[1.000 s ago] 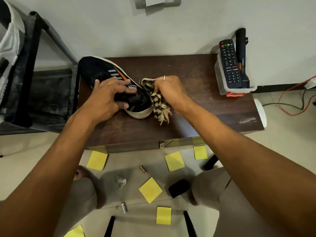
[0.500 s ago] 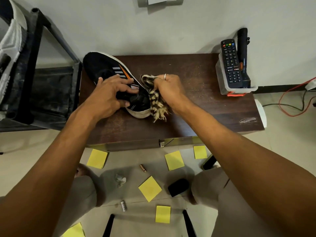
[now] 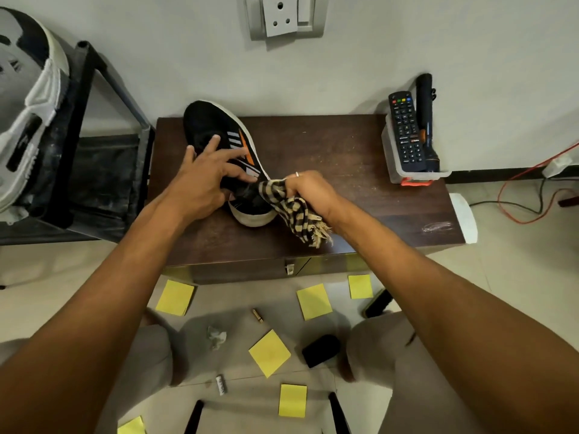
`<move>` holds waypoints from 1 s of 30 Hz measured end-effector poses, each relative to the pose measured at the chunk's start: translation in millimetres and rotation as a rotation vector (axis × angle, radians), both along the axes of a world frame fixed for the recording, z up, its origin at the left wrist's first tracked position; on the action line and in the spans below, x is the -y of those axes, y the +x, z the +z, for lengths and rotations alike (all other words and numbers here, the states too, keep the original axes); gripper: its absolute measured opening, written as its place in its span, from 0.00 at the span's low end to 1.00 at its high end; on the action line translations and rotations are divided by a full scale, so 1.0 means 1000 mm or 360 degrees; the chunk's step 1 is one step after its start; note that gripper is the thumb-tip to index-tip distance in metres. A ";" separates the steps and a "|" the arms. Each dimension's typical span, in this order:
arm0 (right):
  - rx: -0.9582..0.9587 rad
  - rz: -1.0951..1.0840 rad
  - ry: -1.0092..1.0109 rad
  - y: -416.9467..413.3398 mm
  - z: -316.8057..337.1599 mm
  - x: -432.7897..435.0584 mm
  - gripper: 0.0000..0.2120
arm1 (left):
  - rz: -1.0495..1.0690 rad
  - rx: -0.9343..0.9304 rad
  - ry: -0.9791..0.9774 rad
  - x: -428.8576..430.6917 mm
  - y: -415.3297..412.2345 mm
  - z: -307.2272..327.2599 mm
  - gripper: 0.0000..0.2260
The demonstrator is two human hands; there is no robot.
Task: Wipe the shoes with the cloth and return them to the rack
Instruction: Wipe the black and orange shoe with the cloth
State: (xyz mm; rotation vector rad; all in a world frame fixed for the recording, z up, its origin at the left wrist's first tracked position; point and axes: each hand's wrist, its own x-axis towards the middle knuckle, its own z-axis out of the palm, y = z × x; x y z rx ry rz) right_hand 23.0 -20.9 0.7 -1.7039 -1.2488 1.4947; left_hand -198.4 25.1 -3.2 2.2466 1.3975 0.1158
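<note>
Now | our shoe (image 3: 219, 130) lay on the table (image 3: 344, 151) | our right hand (image 3: 310, 189) squeezed the cloth (image 3: 294, 208), moved down to the near end | our left hand (image 3: 200, 180) loosened, fingers pressing flat | we thought wiping went on

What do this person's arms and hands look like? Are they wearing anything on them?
Neither arm shows a sleeve, glove, watch or bracelet; both are bare as far as the picture reaches. The left hand wears nothing. The right hand has one thin silver ring on a finger.
</note>
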 end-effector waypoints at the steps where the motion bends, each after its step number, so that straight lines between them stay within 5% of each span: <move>1: -0.0021 -0.0017 -0.0019 0.004 0.000 0.002 0.17 | 0.0010 -0.0050 0.0064 0.004 -0.001 -0.001 0.30; 4: -0.0082 -0.0191 -0.0023 0.011 0.001 0.009 0.16 | 0.0189 -0.0041 0.0186 0.026 -0.001 -0.004 0.35; 8: -0.0084 -0.0330 -0.0023 0.013 0.003 0.010 0.12 | 0.0801 0.0520 -0.0144 0.066 0.010 0.000 0.43; 13: 0.0016 -0.0145 -0.0019 0.008 0.000 0.015 0.08 | 0.1136 0.0804 -0.0475 0.089 0.042 -0.006 0.52; 18: 0.0099 -0.0032 0.0000 0.006 -0.005 0.025 0.10 | 0.1438 0.1023 -0.0411 0.085 0.080 -0.012 0.56; 24: 0.0139 -0.0015 0.0076 0.011 0.002 0.038 0.10 | 0.1595 0.1028 -0.0248 0.080 0.085 -0.020 0.50; 28: 0.0167 -0.0112 0.0136 0.011 0.012 0.048 0.11 | 0.1610 0.1033 -0.0103 0.096 0.072 -0.005 0.25; 30: 0.0163 -0.0140 0.0160 0.007 0.018 0.057 0.12 | 0.1636 0.0998 -0.0052 0.103 0.062 0.003 0.21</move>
